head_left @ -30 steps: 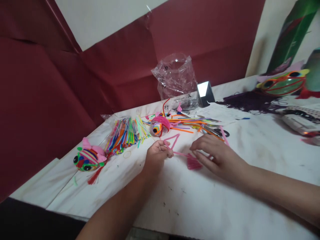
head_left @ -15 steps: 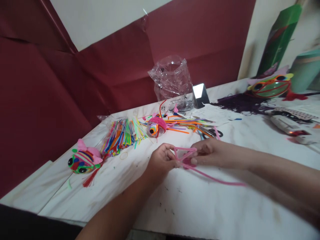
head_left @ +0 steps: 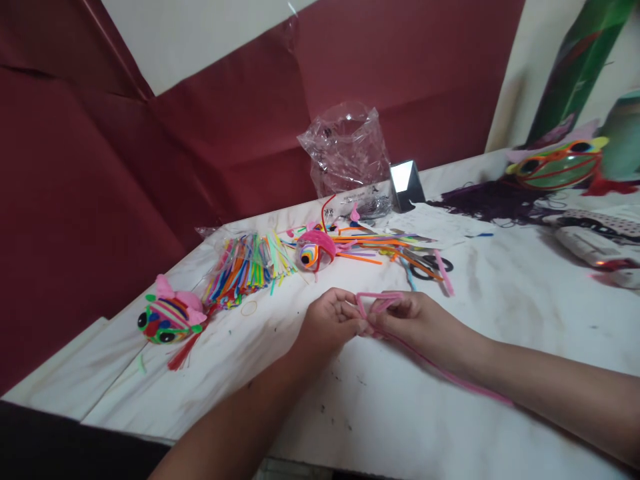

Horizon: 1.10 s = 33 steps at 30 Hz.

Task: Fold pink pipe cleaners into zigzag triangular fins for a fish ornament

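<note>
Now the pink pipe cleaner (head_left: 380,303) is pinched at its bent loop by left hand (head_left: 330,325) and right hand (head_left: 420,323), both grips closed; since a second ago, apparently lifted off the surface (head_left: 500,313), tail trailing.

Both bare forearms reach forward and converge, the left hand (head_left: 334,320) curled with fingertips pinched together, the right hand (head_left: 417,325) meeting it knuckles-up, fingers closed, thumbs nearly touching.

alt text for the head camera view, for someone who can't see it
Two bare hands, left hand and right hand, pinch a bent pink pipe cleaner over a white table. Behind lie a bundle of coloured sticks and a striped toy fish.
</note>
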{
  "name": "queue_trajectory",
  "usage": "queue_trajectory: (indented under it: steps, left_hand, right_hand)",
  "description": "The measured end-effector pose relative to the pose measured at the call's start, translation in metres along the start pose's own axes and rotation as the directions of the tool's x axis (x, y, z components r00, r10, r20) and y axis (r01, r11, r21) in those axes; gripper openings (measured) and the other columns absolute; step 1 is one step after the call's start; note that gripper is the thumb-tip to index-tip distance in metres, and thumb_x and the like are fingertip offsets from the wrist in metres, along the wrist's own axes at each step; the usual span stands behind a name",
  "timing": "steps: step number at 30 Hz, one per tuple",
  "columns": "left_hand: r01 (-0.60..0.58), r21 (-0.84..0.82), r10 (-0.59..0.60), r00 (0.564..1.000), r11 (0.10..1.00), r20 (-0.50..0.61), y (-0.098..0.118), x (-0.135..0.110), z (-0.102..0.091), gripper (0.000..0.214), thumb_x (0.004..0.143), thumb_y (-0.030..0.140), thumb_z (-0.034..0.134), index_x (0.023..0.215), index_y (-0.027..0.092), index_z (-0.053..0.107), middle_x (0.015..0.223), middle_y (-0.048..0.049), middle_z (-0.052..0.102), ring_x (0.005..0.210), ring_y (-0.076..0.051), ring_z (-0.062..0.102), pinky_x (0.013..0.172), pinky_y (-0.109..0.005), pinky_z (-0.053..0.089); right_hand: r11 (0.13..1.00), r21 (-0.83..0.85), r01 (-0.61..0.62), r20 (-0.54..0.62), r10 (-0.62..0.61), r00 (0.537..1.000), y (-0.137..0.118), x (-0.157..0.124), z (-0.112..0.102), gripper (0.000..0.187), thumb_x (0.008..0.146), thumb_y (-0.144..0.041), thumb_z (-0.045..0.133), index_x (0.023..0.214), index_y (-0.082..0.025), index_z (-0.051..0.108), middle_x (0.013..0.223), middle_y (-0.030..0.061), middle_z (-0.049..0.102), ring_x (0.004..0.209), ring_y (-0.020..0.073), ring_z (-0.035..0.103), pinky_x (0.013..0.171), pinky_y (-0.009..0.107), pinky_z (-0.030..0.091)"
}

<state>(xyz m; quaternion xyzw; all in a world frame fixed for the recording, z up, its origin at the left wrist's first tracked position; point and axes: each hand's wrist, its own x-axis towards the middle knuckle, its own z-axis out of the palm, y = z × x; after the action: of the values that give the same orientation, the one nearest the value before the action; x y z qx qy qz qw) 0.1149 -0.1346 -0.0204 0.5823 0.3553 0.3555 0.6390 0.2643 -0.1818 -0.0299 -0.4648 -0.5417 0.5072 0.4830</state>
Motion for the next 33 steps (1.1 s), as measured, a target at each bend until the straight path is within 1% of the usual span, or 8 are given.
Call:
queue_trajectory:
  steps: [4, 8, 12, 17, 21, 23, 26, 33]
  left_hand:
    - [-0.017, -0.028, 0.017, 1.000, 0.999, 0.011, -0.003, 0.002, -0.002, 0.032, 0.054, 0.012, 0.068, 0.080, 0.015, 0.049, 0.053, 0.0040, 0.059, 0.049, -0.011, 0.058, 0.052, -0.023, 0.042]
    - [-0.056, -0.029, 0.055, 0.998, 0.998, -0.032, -0.003, 0.004, -0.006, 0.032, 0.056, 0.011, 0.067, 0.082, 0.016, 0.048, 0.055, 0.0050, 0.057, 0.050, -0.010, 0.056, 0.053, -0.022, 0.041]
    - [-0.065, 0.075, 0.073, 0.991, 0.995, -0.112, 0.000, 0.000, -0.003, 0.030, 0.055, 0.009, 0.064, 0.079, 0.017, 0.047, 0.054, 0.0060, 0.054, 0.050, -0.009, 0.052, 0.051, -0.021, 0.038]
    - [-0.193, 0.305, 0.246, 0.958, 0.933, -0.145, 0.000, -0.008, 0.002, 0.027, 0.058, 0.007, 0.059, 0.082, 0.017, 0.051, 0.058, 0.0056, 0.055, 0.055, -0.008, 0.050, 0.055, -0.021, 0.038]
    - [-0.112, 0.037, 0.116, 0.986, 0.993, -0.118, 0.000, -0.003, -0.001, 0.031, 0.054, 0.007, 0.060, 0.081, 0.017, 0.048, 0.053, 0.0074, 0.054, 0.048, -0.008, 0.050, 0.054, -0.022, 0.038]
    - [-0.082, -0.096, 0.074, 0.994, 0.992, -0.085, -0.001, 0.001, -0.003, 0.032, 0.053, 0.007, 0.062, 0.080, 0.016, 0.047, 0.050, 0.0073, 0.055, 0.046, -0.009, 0.051, 0.053, -0.022, 0.038]
    - [-0.050, -0.143, 0.045, 0.998, 0.988, -0.039, -0.005, 0.006, -0.007, 0.033, 0.051, 0.006, 0.062, 0.078, 0.015, 0.048, 0.048, 0.0064, 0.056, 0.043, -0.009, 0.051, 0.051, -0.022, 0.037]
    - [-0.031, -0.082, 0.035, 0.998, 0.996, 0.047, -0.004, 0.000, -0.005, 0.031, 0.052, 0.005, 0.060, 0.077, 0.016, 0.047, 0.050, 0.0054, 0.058, 0.046, -0.010, 0.055, 0.051, -0.022, 0.039]
  right_hand:
    - [0.999, 0.003, 0.033, 0.069, -0.033, 0.997, -0.001, 0.002, -0.003, 0.018, 0.077, -0.027, 0.054, 0.065, -0.015, 0.060, 0.069, 0.0025, 0.064, 0.065, 0.0117, 0.054, 0.062, 0.024, 0.040]
    - [0.994, 0.007, -0.111, 0.170, 0.108, 0.980, 0.002, 0.004, -0.007, 0.022, 0.074, -0.034, 0.059, 0.063, -0.015, 0.059, 0.061, 0.0012, 0.061, 0.054, 0.0097, 0.052, 0.054, 0.023, 0.039]
    - [0.981, 0.008, -0.196, 0.188, 0.191, 0.963, -0.002, 0.001, -0.006, 0.025, 0.066, -0.030, 0.064, 0.051, -0.016, 0.051, 0.046, -0.0022, 0.054, 0.041, 0.0065, 0.044, 0.044, 0.021, 0.033]
    - [0.982, 0.075, -0.176, 0.230, 0.155, 0.961, -0.008, -0.005, -0.002, 0.022, 0.073, -0.028, 0.057, 0.056, -0.014, 0.057, 0.048, -0.0007, 0.054, 0.042, 0.0069, 0.044, 0.045, 0.021, 0.033]
    - [0.996, 0.088, -0.028, 0.174, 0.012, 0.985, -0.004, -0.001, -0.004, 0.030, 0.080, -0.035, 0.050, 0.063, -0.013, 0.061, 0.059, 0.0035, 0.059, 0.051, 0.0100, 0.049, 0.052, 0.024, 0.039]
    - [0.996, -0.018, 0.089, 0.103, -0.087, 0.991, 0.000, 0.001, -0.005, 0.024, 0.078, -0.036, 0.055, 0.071, -0.014, 0.063, 0.066, 0.0035, 0.061, 0.058, 0.0117, 0.052, 0.054, 0.024, 0.040]
    - [0.972, -0.145, 0.185, 0.075, -0.176, 0.982, 0.005, 0.003, -0.004, 0.019, 0.076, -0.035, 0.059, 0.076, -0.016, 0.064, 0.075, 0.0037, 0.063, 0.068, 0.0141, 0.056, 0.059, 0.025, 0.042]
    - [0.992, 0.054, 0.116, 0.091, -0.121, 0.988, 0.009, 0.002, 0.001, 0.015, 0.072, -0.032, 0.063, 0.073, -0.017, 0.060, 0.069, 0.0012, 0.062, 0.068, 0.0136, 0.057, 0.064, 0.026, 0.044]
